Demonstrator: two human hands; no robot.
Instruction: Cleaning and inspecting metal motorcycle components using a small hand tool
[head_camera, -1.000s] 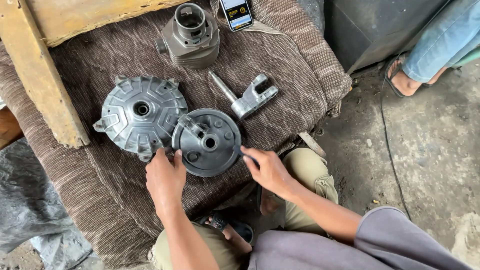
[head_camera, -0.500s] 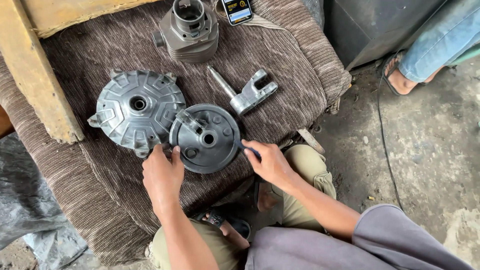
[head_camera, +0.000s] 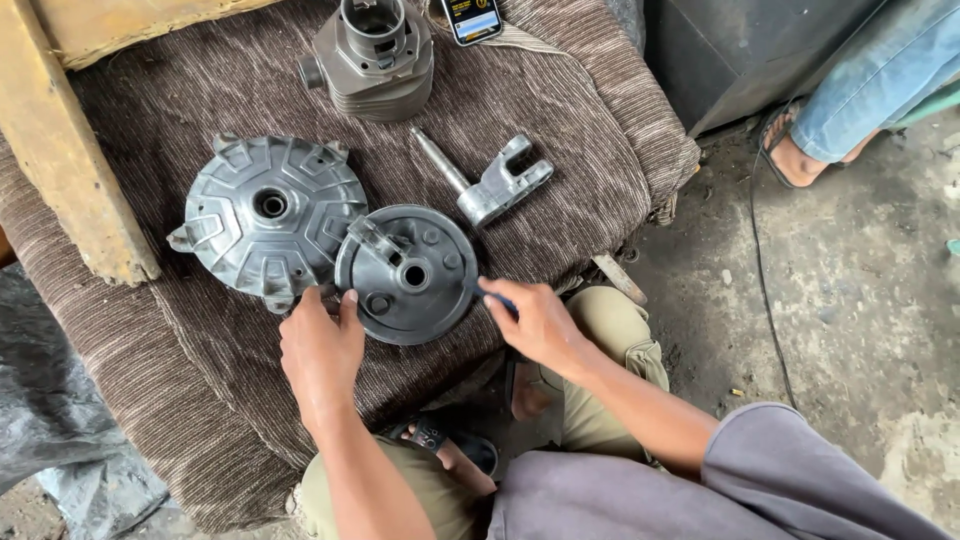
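A round dark grey metal plate (head_camera: 410, 285) lies on a brown ribbed cushion (head_camera: 560, 120). My left hand (head_camera: 322, 350) rests at the plate's lower left edge, its fingertips touching the rim. At the plate's right edge, my right hand (head_camera: 535, 320) is closed on a thin dark tool (head_camera: 490, 294) whose tip reaches the rim. A larger ribbed grey drum cover (head_camera: 265, 215) lies next to the plate on its left, touching it.
A finned engine cylinder (head_camera: 375, 55), a forked metal shaft (head_camera: 490, 185) and a phone (head_camera: 470, 18) lie further back on the cushion. A wooden beam (head_camera: 70, 150) crosses the left. Another person's sandalled foot (head_camera: 790, 150) and a cable (head_camera: 765, 290) are on the concrete floor at right.
The view has shifted, so the parts sit slightly lower in frame. My hands stay at the round plate's edges, the right one a little closer to the rim.
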